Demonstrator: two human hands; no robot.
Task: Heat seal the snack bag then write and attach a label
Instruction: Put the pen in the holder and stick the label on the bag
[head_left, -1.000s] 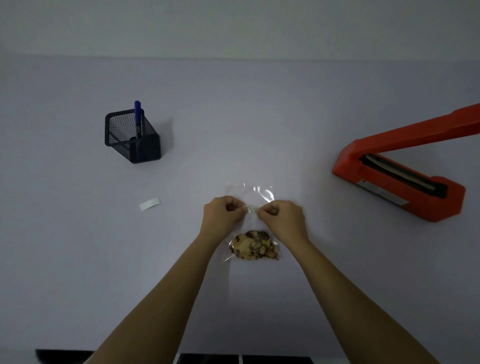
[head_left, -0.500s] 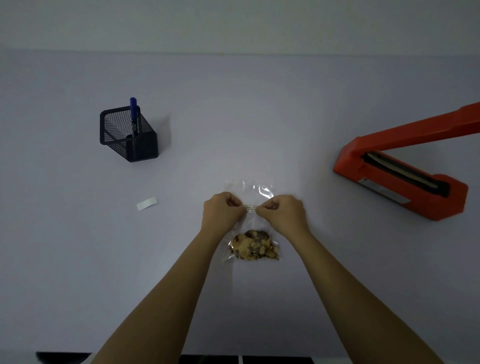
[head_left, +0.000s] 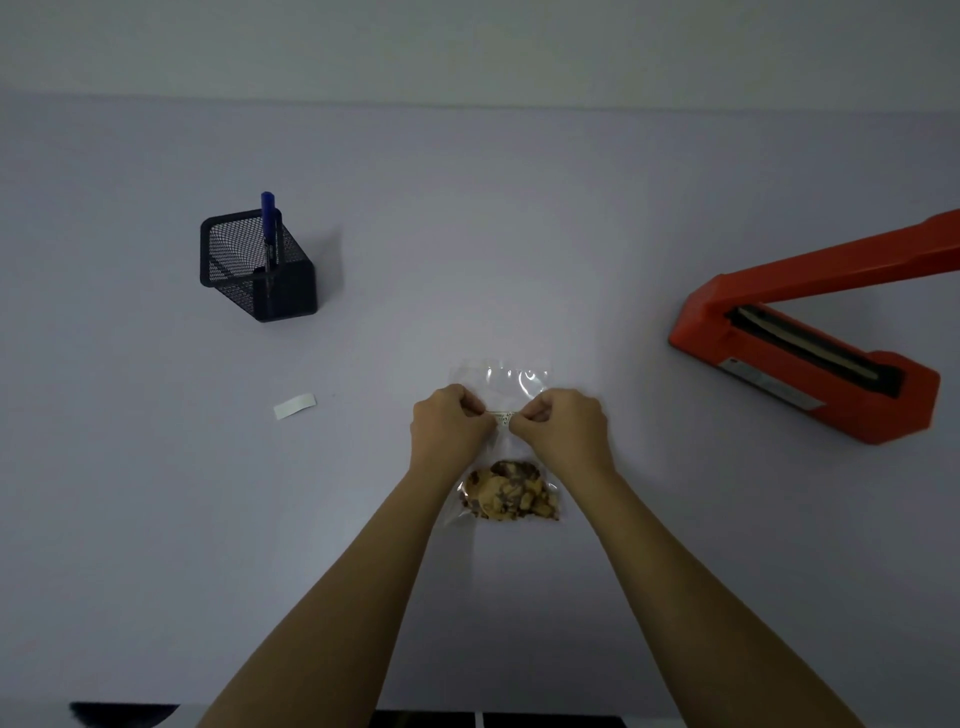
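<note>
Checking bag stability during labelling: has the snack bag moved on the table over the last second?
No. The snack bag keeps its spacing from the white paper strip and the orange heat sealer; only the camera shifted slightly.

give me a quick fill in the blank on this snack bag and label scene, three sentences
The left hand and right hand pinch a small ____ over the snack bag.
The pen standing in the mesh holder is ____.
The red heat sealer sits on the person's ____ side.
Missing words: label; blue; right.
</note>
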